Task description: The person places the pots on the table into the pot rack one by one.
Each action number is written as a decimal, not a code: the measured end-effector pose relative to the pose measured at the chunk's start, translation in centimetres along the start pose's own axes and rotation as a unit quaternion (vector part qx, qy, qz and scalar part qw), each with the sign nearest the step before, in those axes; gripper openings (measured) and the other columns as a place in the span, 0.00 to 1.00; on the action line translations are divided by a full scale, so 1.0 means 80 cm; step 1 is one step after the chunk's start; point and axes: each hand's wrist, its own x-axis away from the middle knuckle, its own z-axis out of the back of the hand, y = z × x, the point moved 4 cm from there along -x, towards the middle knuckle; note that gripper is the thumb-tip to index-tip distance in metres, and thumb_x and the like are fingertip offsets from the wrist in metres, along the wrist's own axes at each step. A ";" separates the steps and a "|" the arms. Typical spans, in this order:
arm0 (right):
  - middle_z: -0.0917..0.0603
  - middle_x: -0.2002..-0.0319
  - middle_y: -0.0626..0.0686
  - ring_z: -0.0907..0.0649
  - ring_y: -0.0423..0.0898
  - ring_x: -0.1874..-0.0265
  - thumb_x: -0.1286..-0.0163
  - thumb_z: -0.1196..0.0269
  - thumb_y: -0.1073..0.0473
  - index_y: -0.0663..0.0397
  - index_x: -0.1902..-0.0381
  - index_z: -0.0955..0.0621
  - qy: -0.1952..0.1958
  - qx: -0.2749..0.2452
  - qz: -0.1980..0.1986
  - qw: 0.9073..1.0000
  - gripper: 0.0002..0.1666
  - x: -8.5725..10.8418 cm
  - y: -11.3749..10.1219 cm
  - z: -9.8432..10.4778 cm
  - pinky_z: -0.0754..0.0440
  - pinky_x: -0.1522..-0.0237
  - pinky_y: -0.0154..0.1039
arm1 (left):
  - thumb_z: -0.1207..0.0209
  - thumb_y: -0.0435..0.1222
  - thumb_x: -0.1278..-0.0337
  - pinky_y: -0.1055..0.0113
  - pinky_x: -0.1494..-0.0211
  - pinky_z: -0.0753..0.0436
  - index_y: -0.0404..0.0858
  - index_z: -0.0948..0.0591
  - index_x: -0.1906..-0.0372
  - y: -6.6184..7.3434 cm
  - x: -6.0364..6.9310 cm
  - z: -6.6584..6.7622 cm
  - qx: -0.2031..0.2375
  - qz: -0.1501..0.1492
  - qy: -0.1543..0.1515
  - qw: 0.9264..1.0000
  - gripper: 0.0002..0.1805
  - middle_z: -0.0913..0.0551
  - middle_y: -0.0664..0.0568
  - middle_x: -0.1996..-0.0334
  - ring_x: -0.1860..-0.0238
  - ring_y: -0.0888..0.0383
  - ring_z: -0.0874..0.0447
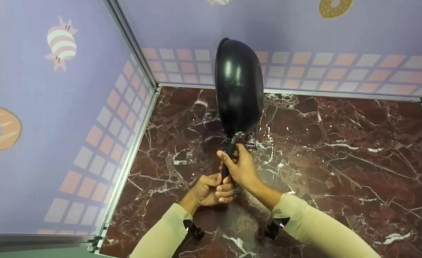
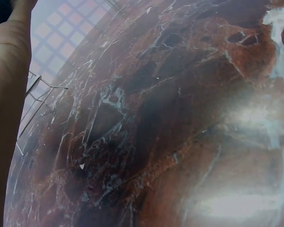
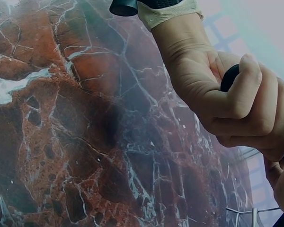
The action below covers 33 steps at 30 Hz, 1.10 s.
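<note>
A black wok (image 1: 239, 82) is held up on its side, its dark outer wall toward the right and its rim at the left. My right hand (image 1: 246, 167) grips the upper part of its black handle (image 1: 230, 150), thumb along the near side. Lower down, my left hand (image 1: 209, 190) curls round the handle's end. The right wrist view shows the left hand's folded fingers (image 3: 270, 104) with the round black handle end (image 3: 230, 78) poking out. The inside of the wok is turned away from sight.
A thin metal wire rack (image 2: 38, 92) stands on the reddish-brown marbled tabletop (image 1: 339, 172), mostly hidden behind the wok and hands. Purple panels with printed sweets (image 1: 62, 44) wall in the left and back sides. Metal rails (image 1: 304, 94) run along their bottom edges.
</note>
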 end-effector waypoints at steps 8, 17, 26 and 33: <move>0.09 0.71 0.55 0.10 0.43 0.76 0.20 0.28 0.52 0.61 0.47 0.23 -0.007 -0.005 0.007 1.000 0.21 0.000 0.002 -0.002 0.12 0.71 0.34 | 0.50 0.47 0.16 0.73 0.61 0.26 0.49 0.22 0.54 -0.002 0.002 0.003 -0.001 -0.005 -0.005 1.000 0.10 0.24 0.65 0.70 0.72 0.68 0.30; 0.09 0.72 0.53 0.10 0.41 0.76 0.20 0.29 0.50 0.67 0.44 0.24 -0.010 0.008 0.005 1.000 0.26 0.000 0.005 -0.004 0.13 0.70 0.33 | 0.49 0.48 0.17 0.73 0.63 0.26 0.48 0.23 0.55 -0.004 0.004 0.005 0.003 -0.007 0.005 1.000 0.10 0.23 0.65 0.71 0.73 0.69 0.30; 0.09 0.71 0.53 0.10 0.41 0.75 0.21 0.28 0.48 0.61 0.45 0.23 -0.006 0.021 0.004 1.000 0.24 0.000 0.006 -0.008 0.12 0.68 0.34 | 0.51 0.47 0.16 0.74 0.63 0.27 0.48 0.22 0.54 -0.005 0.007 0.006 0.006 -0.015 0.000 1.000 0.11 0.24 0.65 0.71 0.75 0.67 0.35; 0.09 0.72 0.51 0.10 0.41 0.75 0.21 0.28 0.46 0.64 0.44 0.22 -0.006 0.038 0.004 0.999 0.27 -0.001 0.007 -0.009 0.13 0.68 0.34 | 0.52 0.47 0.16 0.74 0.63 0.28 0.48 0.22 0.55 -0.006 0.009 0.009 0.004 -0.018 0.005 1.000 0.11 0.24 0.65 0.71 0.74 0.68 0.34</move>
